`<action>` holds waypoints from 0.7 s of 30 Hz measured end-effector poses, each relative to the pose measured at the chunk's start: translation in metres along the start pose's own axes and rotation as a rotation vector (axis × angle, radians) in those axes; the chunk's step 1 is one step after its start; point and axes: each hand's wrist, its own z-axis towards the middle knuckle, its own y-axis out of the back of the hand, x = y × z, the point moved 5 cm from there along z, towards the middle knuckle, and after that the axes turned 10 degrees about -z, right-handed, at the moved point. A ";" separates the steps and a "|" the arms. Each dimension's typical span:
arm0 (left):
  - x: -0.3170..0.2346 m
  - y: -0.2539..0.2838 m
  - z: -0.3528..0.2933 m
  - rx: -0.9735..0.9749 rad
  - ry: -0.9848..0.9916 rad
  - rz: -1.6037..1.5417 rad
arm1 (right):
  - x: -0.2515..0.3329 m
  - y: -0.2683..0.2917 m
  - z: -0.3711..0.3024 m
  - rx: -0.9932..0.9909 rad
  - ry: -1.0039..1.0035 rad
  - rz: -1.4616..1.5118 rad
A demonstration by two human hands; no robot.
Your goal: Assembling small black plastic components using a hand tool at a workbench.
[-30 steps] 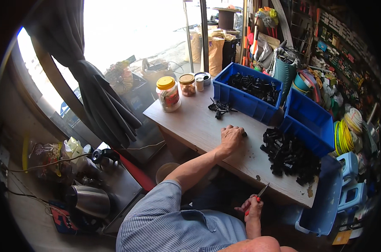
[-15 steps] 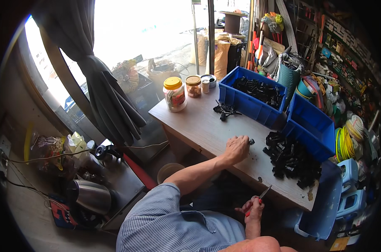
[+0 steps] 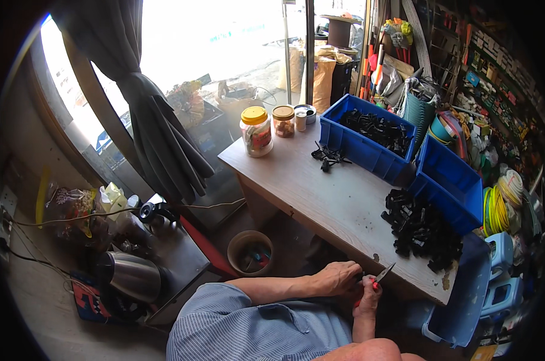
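Note:
My left hand (image 3: 337, 278) is closed, its fingertips pinching a small dark plastic piece (image 3: 360, 277) that they mostly cover. Right beside it, below the table's front edge, my right hand (image 3: 367, 296) grips what look like red-handled scissors (image 3: 384, 274). Their pointed metal end sticks up and to the right, toward the table edge. A large heap of black plastic pieces (image 3: 420, 231) lies on the right part of the pale wooden table (image 3: 320, 195). A smaller cluster of black pieces (image 3: 329, 159) rests farther back, by a blue crate.
One blue crate (image 3: 369, 153) holds many black pieces; another blue crate (image 3: 447, 180) stands beside it. Jars (image 3: 256, 133) line the back left edge. A bin (image 3: 250, 234) is on the floor, left of the table. A metal kettle (image 3: 134, 277) stands at left; a light-blue tub (image 3: 459, 307) sits at right.
My left hand has come off the tabletop, moving back toward me with the small dark piece, and now meets my right hand. The scissors stay in my right hand.

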 end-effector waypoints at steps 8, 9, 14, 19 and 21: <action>0.007 -0.009 -0.015 0.017 -0.008 0.002 | -0.004 0.000 -0.009 -0.002 0.033 -0.006; 0.010 -0.009 -0.017 -0.019 -0.003 -0.034 | -0.005 -0.001 -0.009 -0.002 0.034 -0.008; 0.008 -0.007 -0.029 -0.428 -0.063 -0.228 | 0.005 -0.013 -0.017 -0.041 0.020 0.024; 0.049 -0.026 -0.042 -0.383 0.556 -1.026 | 0.010 -0.023 -0.024 0.048 -0.013 0.002; 0.037 -0.027 -0.045 -0.331 0.607 -1.141 | 0.014 -0.026 -0.028 0.050 -0.017 -0.002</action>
